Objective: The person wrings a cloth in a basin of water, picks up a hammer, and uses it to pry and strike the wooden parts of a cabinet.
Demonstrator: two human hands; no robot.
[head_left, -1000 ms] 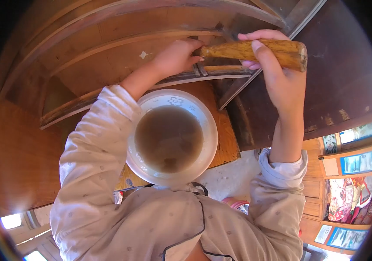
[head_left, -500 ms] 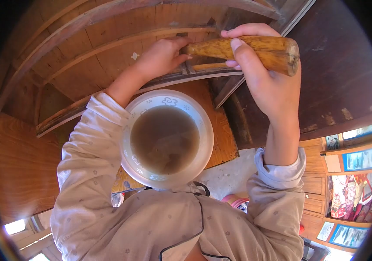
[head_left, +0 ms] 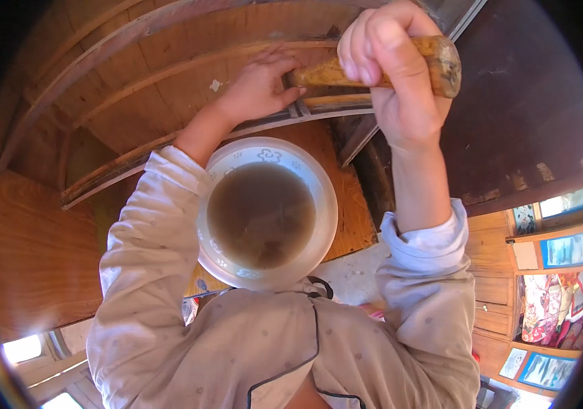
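A thick, tapered wooden handle (head_left: 437,67) lies across the upper middle, its wide end to the right. My right hand (head_left: 400,61) is wrapped round its thicker part, fingers closed. At its thin left end, my left hand (head_left: 262,85) has thumb and forefinger around the tip, where something dark shows; what the handle joins there is mostly hidden. Below both hands, close to my chest, a white bowl (head_left: 325,204) with a flower pattern holds brownish liquid (head_left: 261,215).
Curved wooden slats (head_left: 169,75) and brown planks span the upper left. A dark panel (head_left: 523,102) stands at the right. Under the bowl is an orange-brown wooden surface (head_left: 356,218). Wooden cabinets (head_left: 492,273) with pictures and patterned cloth stand at the lower right.
My right hand has gone from a looser hold with fingers along the handle to a full wrap, and its forearm has moved up and left. My left hand stays at the thin end.
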